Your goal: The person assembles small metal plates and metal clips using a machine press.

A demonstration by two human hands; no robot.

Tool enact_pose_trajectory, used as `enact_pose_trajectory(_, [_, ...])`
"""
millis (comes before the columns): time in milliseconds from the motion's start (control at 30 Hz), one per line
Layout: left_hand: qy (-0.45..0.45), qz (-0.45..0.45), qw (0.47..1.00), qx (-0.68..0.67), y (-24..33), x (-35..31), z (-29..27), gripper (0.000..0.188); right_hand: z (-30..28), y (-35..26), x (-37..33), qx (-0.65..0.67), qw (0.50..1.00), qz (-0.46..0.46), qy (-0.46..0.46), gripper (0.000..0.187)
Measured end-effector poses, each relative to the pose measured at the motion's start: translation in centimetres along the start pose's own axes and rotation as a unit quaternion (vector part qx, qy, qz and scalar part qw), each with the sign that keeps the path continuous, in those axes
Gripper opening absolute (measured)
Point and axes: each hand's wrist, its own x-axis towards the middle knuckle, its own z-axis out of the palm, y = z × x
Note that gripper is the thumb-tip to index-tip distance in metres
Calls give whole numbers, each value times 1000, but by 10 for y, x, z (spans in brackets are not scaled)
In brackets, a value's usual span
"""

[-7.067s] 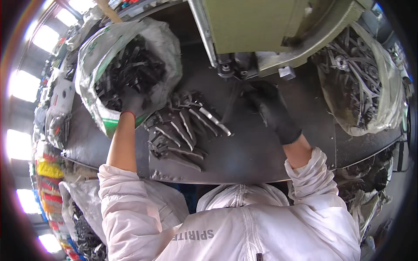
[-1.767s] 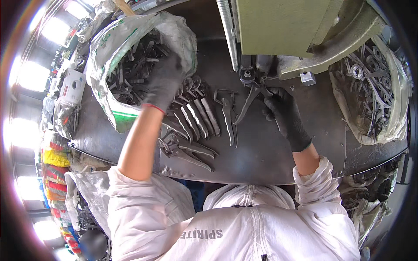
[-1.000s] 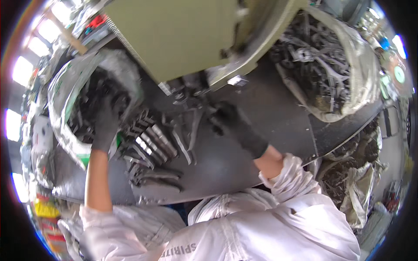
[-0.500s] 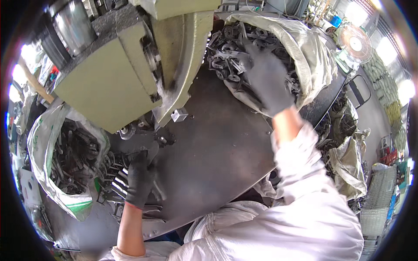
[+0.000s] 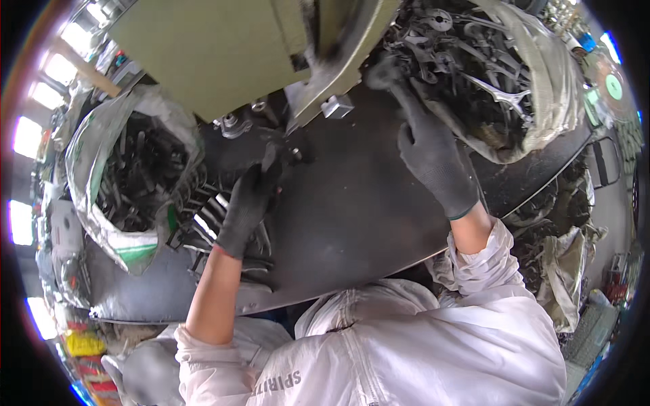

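My right hand (image 5: 439,162), in a dark grey glove, is closed around a dark metal part with a rounded end (image 5: 384,73). It is beside the near left rim of a pale woven sack (image 5: 558,101) of similar grey metal parts (image 5: 440,61). My left hand (image 5: 245,210), gloved too, is at the left of the dark metal table (image 5: 332,223). Its fingers point toward the small metal fittings under the machine (image 5: 223,61); they are partly blurred, and whether they grip anything I cannot tell. Curved shiny metal pieces (image 5: 211,215) lie right beside that hand.
Above the table, the machine's pale green body fills the upper left, with a small metal block (image 5: 336,106) on its lower edge. A white sack with a green stripe (image 5: 135,247) holds dark metal pieces at left. Another open sack (image 5: 562,271) stands at right below the table edge.
My right hand has come out of the sack of metal parts with one part in it. My left hand has moved up toward the machine's fittings. The whole view has shifted.
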Motion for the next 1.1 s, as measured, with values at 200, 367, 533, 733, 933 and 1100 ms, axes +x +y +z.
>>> enact_pose_trajectory(200, [-16,1,965,-260,11,2,-1,48,51,-43,11,557,745,297,-214,33])
enact_pose_trajectory(367, [61,196,979,24,-5,14,-2,41,62,-68,7,581,725,272,-251,29])
enact_pose_trajectory(533, [-75,-10,973,-218,8,21,-2,33,90,-72,-7,594,736,246,-213,31])
enact_pose_trajectory(733, [52,-29,977,205,22,15,-21,21,91,-64,-15,579,730,265,-248,34])
enact_pose_trajectory(933, [257,-246,855,378,-53,25,-174,37,86,-71,-17,557,744,297,-221,29])
enact_pose_trajectory(1100, [220,-293,865,342,-120,25,-214,35,85,-72,-18,566,746,276,-217,28])
